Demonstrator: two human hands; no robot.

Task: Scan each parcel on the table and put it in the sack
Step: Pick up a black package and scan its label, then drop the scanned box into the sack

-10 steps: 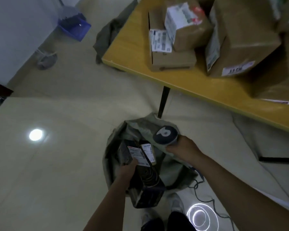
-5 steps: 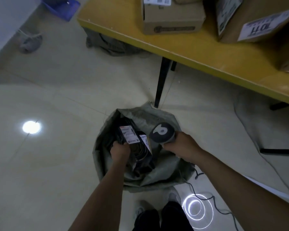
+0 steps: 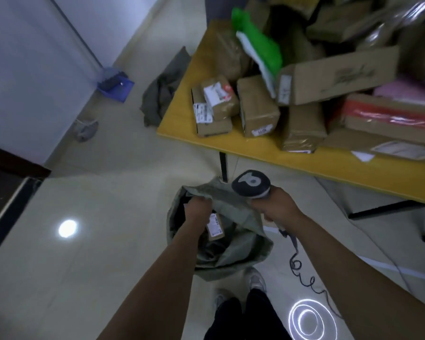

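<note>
Since half a second ago the left grip has left the dark parcel and come up to the mouth of the sack. Its fingers are curled, apparently round the rim of the grey-green cloth, though blur makes that hard to confirm. The view has also swung upward, so far more of the yellow surface shows.

Inside the sack, just right of the left wrist, lies a brown parcel with a white label facing up. The right grip is wrapped round the handle of the scanner, whose dark round head sits above the sack's far rim. A coiled cable trails from it across the floor. On the surface lies a heap of cardboard boxes, with a green bag among them near the top.
</note>
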